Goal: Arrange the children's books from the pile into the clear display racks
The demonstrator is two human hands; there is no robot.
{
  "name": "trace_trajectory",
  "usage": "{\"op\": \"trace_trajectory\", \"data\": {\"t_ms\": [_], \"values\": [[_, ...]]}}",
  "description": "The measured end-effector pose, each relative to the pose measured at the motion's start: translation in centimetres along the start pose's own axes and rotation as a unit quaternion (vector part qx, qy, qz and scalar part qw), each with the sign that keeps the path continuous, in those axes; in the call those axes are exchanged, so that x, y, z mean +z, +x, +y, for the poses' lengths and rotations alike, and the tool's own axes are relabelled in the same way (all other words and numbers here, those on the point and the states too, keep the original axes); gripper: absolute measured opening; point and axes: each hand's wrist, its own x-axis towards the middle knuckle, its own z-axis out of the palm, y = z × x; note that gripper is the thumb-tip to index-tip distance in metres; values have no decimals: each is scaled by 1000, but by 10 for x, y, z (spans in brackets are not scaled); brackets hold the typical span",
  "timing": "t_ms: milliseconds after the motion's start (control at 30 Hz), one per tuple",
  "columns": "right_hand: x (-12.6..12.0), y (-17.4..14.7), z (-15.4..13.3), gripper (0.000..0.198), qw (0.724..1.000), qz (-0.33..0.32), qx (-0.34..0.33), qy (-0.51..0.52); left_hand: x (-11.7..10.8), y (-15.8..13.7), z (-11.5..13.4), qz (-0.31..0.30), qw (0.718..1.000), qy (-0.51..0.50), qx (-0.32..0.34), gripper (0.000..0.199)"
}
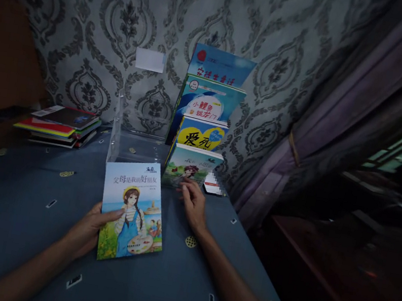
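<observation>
In my left hand (94, 225) is a paperback book (132, 211), its cover showing a girl with braids, a yellow hat and blue overalls. The thumb lies over the cover and the fingers are behind it. My right hand (193, 201) reaches to the lower front of a clear plastic book rack (115, 128); its bent fingertips are at the green-covered book (193, 162), holding nothing. Behind that book, a yellow and blue book (202, 132), a blue carp-story book (209, 100) and a taller blue book (221, 64) stand in steps on the rack's right side.
A pile of several books (62, 125) lies at the back left of the blue patterned cloth (34, 246). A white card (212, 186) is right of the rack. A white label (150, 60) appears against the patterned wall (132, 5). A tied purple curtain (287, 144) hangs at right.
</observation>
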Motion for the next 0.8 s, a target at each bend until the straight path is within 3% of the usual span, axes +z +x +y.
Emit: {"op": "trace_trajectory", "data": {"t_ms": [200, 300, 367, 467, 667, 800], "values": [[4, -4, -11, 50, 1000, -21, -19, -8, 2, 0, 0, 29, 1000, 7, 2, 78], [13, -11, -21, 58, 991, -123, 26, 42, 4, -2, 1, 27, 1000, 7, 0, 84], [20, -16, -29, 63, 972, -203, 71, 98, 6, -3, 2, 18, 1000, 3, 2, 86], [27, -23, -37, 63, 946, -265, 113, 151, 8, -5, 2, 13, 1000, 0, 7, 86], [32, -28, -37, 54, 920, -285, 145, 227, 9, -4, -1, 22, 1000, 15, 15, 77], [33, -30, -35, 51, 919, -284, 140, 236, 6, -2, -4, 12, 999, 43, 31, 64]]}}
